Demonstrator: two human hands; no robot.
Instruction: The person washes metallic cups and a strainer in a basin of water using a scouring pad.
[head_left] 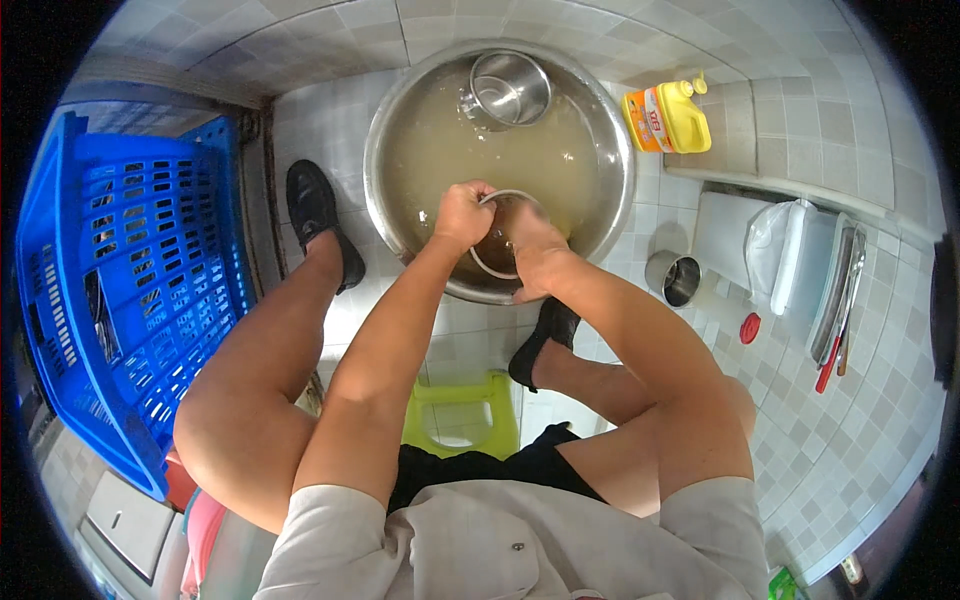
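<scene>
Two hands meet over the wide steel basin [392, 215] of cloudy water. My left hand [463, 215] is clamped on the rim of a small steel pot [497, 262] at the basin's near edge; my right hand [532, 240] reaches into it, grip unclear. Beyond, a second steel pot [510, 90] floats. Far right on the tiled floor stands a yellow rectangular jug [668, 117] with an orange label.

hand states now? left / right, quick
Left hand: closed on the rim of a round metal bowl over the big basin.
Right hand: inside that bowl; grip cannot be told.
</scene>
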